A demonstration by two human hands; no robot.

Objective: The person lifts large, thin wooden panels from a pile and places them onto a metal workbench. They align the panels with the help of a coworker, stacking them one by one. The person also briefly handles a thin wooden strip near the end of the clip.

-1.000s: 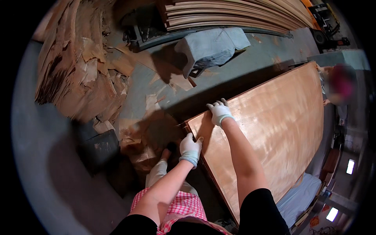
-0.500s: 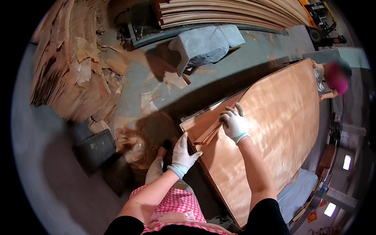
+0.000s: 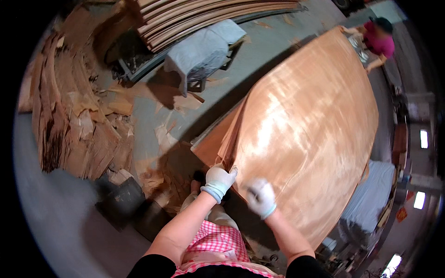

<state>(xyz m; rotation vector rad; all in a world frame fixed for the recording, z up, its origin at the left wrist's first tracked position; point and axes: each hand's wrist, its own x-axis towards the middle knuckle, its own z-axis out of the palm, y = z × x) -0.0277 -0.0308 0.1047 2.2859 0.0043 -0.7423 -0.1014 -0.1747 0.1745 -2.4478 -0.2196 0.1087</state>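
A large, thin, glossy tan wood veneer sheet [image 3: 296, 116] spans the stack in front of me, its left edge lifted and curled. My gloved left hand [image 3: 220, 180] is closed on the near left corner, the thumb pressed over the edge. Beneath the curled edge show several more layers of veneer [image 3: 229, 141]. Just right of it, my gloved right hand [image 3: 260, 198] hovers by the sheet's near edge. Motion smears its fingers, so their hold cannot be made out. At the far end a co-worker [image 3: 378, 44] in a magenta top has both hands at the sheet's edge.
A heap of torn veneer [image 3: 69, 120] lies on the left, with scraps across the floor. A grey-covered bench [image 3: 197, 53] stands ahead, before stacked long boards [image 3: 204, 21]. Dark blocks [image 3: 120, 199] sit near my left leg. A grey-covered pile [image 3: 368, 194] is at right.
My right hand has come off the sheet's folded edge and moved down toward me. My left hand, open before, has closed on the corner. The veneer's left edge has risen into a curl.
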